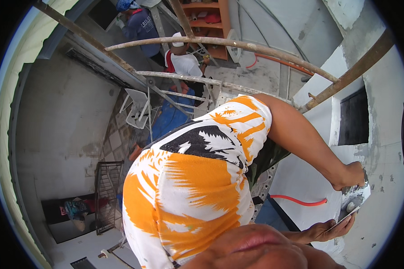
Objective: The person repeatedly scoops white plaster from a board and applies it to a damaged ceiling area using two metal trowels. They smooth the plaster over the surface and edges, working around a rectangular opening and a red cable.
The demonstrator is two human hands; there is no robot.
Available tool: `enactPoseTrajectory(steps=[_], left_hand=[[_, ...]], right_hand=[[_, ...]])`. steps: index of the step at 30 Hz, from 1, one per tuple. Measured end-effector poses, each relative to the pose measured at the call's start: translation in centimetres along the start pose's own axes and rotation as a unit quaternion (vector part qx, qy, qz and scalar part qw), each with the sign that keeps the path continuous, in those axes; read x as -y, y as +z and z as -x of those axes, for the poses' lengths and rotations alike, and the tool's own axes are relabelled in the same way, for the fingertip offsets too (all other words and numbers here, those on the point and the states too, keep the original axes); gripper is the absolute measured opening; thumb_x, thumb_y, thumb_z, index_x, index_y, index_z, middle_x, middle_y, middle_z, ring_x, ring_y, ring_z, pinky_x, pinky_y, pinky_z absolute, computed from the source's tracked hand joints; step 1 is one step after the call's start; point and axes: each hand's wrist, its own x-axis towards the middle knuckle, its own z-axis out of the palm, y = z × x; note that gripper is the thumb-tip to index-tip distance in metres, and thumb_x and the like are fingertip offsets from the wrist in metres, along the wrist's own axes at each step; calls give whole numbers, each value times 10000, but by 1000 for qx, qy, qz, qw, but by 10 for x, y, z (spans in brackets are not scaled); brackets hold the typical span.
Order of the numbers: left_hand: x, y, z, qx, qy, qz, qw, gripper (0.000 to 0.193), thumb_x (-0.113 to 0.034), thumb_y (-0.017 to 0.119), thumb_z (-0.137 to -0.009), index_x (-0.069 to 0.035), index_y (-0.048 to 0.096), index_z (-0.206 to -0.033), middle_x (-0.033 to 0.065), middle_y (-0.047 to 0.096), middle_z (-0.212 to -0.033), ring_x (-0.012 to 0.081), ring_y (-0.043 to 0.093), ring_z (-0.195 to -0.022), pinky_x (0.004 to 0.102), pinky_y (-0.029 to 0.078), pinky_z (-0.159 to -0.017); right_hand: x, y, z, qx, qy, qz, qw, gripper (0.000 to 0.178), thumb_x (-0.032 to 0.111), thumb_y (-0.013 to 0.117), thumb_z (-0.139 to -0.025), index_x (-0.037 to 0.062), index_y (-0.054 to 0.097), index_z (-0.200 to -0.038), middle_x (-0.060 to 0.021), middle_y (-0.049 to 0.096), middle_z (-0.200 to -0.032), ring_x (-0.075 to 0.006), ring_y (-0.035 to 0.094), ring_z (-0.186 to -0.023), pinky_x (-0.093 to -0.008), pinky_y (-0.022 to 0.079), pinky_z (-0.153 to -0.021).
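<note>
- Head view: the person's right hand point(339, 229) gripped a thin, flat, pale plate point(344, 219), fingers curled about its lower part.
- From those fingers, the plate rose up and rightward, nearly edge-on, its long edge slanting toward a rough, patchy grey wall point(388, 184); the right hand was the nearer.
- Just above the right fingers, a rounded, pale-grey lump point(351, 206) showed between the hands.
- Higher, the left hand point(351, 175) was bent inward beside the wall, fingers curled; whether they held anything could not be told.
- Left of both hands' fingers lay a curved, red-orange tube point(300, 202).
</note>
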Motion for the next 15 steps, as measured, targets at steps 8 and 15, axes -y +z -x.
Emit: enactPoseTrajectory(steps=[8, 15], left_hand=[[-47, 9, 35, -14, -117, 166, 979, 240, -58, 603, -896, 5, 594, -1127, 91, 640, -1080, 227, 627, -994, 405, 480, -842], [-50, 14, 37, 41, -131, 256, 957, 193, -68, 591, -915, -3, 603, -1096, 84, 661, -1045, 203, 658, -950, 384, 517, -833]], right_hand=[[-12, -20, 7, 64, 60, 25, 996, 381, 219, 431, -1060, 1, 559, -1344, -198, 526, -1340, -327, 535, -1225, -436, 450, -1024], [-21, -41, 31, 110, 149, 44, 982, 346, 124, 428, -1049, 8, 562, -1346, -193, 538, -1301, -331, 533, -1191, -415, 425, -1000]])
